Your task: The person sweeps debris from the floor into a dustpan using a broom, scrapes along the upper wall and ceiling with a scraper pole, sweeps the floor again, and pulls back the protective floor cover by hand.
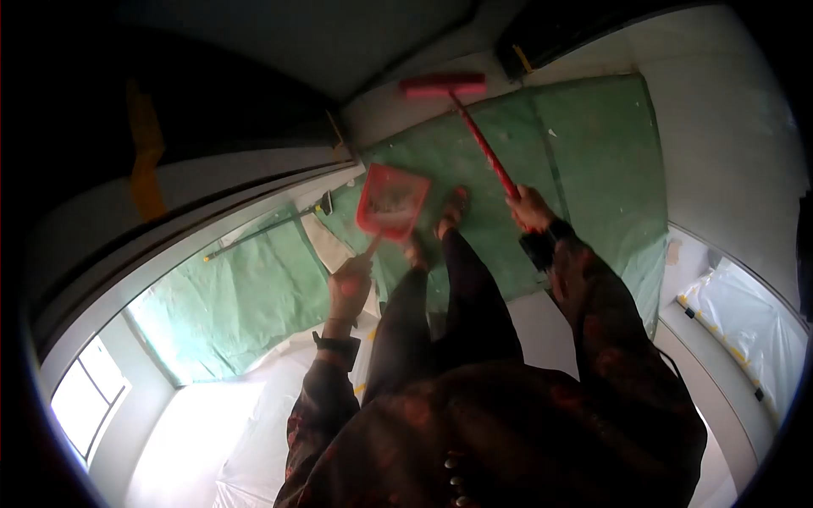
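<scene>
My left hand (350, 286) is closed round the handle of a red dustpan (392, 203), which has greyish debris in its pan and is held over the green floor covering (593, 161). My right hand (530, 209) grips the red handle of a broom (487, 152). The broom's wide pinkish-red head (443, 85) is at the far edge of the green covering, by the pale wall, and looks slightly blurred. Both of my feet are between the dustpan and the broom handle.
A thin rod (262, 230) lies on the green covering at the left, beside a beige piece (328, 241). Clear plastic sheeting (737, 313) with yellow tape hangs at the right. Dark panels with yellow tape are at the upper left. A window (89, 394) shows at the lower left.
</scene>
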A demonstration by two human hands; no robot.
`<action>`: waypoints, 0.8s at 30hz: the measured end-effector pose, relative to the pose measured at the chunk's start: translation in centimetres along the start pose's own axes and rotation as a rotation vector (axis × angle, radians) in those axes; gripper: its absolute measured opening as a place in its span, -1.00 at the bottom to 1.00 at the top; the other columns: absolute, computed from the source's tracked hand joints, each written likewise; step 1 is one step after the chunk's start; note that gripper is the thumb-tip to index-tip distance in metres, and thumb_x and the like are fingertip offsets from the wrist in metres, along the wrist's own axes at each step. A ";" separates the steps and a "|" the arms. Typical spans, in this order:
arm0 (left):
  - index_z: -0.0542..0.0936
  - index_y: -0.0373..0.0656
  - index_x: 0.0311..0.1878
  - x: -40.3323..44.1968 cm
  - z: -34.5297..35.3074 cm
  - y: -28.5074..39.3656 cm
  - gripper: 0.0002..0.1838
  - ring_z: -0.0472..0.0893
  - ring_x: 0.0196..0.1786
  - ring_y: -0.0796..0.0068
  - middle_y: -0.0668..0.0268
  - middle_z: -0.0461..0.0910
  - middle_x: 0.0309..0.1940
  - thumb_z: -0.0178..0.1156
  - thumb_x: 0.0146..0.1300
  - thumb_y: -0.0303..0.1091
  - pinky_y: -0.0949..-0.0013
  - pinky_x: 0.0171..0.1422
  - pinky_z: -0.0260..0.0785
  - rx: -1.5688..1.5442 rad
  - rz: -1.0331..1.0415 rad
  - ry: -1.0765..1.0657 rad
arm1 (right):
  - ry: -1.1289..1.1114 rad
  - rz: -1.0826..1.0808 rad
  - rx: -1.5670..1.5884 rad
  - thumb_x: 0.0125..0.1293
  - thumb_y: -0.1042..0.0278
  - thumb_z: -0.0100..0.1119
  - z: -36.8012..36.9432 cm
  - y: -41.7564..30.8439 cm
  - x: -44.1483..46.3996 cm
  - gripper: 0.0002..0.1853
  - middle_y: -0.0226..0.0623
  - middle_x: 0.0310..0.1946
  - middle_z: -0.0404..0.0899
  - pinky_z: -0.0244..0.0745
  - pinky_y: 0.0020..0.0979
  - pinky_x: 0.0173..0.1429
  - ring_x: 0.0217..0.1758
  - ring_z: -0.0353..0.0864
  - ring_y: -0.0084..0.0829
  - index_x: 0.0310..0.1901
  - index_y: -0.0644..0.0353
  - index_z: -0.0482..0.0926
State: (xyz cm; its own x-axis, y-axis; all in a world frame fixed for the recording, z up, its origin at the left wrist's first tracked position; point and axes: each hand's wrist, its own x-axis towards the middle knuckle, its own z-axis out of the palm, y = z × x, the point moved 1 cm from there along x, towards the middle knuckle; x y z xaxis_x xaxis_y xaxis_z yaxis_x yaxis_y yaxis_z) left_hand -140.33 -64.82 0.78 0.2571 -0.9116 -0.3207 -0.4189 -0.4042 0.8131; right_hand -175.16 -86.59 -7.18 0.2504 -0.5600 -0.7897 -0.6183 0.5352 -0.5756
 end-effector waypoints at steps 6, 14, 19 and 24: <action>0.55 -0.24 -0.29 -0.6 0.0 -0.8 -0.76 0.57 -0.19 0.48 0.25 0.59 -0.33 0.02 -0.03 -0.69 0.43 0.00 0.37 0.055 -0.005 -0.017 | 0.114 -0.004 0.073 0.23 0.28 0.06 1.5 -0.3 4.8 -0.75 -0.18 -0.65 0.46 0.38 -0.28 -0.65 -0.74 0.44 -0.34 -0.20 0.31 0.40; 0.54 -0.23 -0.36 -1.1 -0.1 -1.4 -0.83 0.58 -0.15 0.47 0.24 0.62 -0.29 0.05 -0.01 -0.68 0.42 0.03 0.38 0.001 -0.036 -0.076 | 0.310 -0.105 -0.394 0.20 0.22 -0.01 4.3 11.5 -6.2 -0.73 0.04 -0.46 0.52 0.41 -0.13 -0.34 -0.46 0.54 -0.01 -0.18 0.24 0.43; 0.51 -0.23 -0.39 -1.0 -0.3 -1.2 -0.85 0.58 -0.10 0.44 0.23 0.61 -0.30 0.04 0.00 -0.68 0.40 0.05 0.37 -0.039 0.020 -0.126 | 0.115 0.160 -0.186 0.22 0.22 -0.04 3.8 10.7 -15.9 -0.74 -0.13 -0.57 0.50 0.41 -0.24 -0.45 -0.54 0.54 -0.21 -0.20 0.24 0.46; 0.51 -0.23 -0.41 -0.4 0.6 0.4 -0.86 0.59 -0.08 0.39 0.26 0.61 -0.32 0.04 0.00 -0.68 0.37 0.05 0.38 -0.011 0.034 -0.189 | 0.166 0.310 0.166 0.23 0.20 -0.04 1.5 8.8 -20.8 -0.73 -0.41 -0.72 0.31 0.21 -0.42 -0.70 -0.76 0.31 -0.55 -0.14 0.17 0.48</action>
State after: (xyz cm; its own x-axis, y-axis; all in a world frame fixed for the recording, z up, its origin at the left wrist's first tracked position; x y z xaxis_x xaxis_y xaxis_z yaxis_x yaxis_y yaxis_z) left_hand -141.11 -64.67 0.98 0.0744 -0.9230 -0.3777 -0.4150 -0.3730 0.8299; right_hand -184.74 -69.28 3.89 -0.0616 -0.4430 -0.8944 -0.5132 0.7827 -0.3522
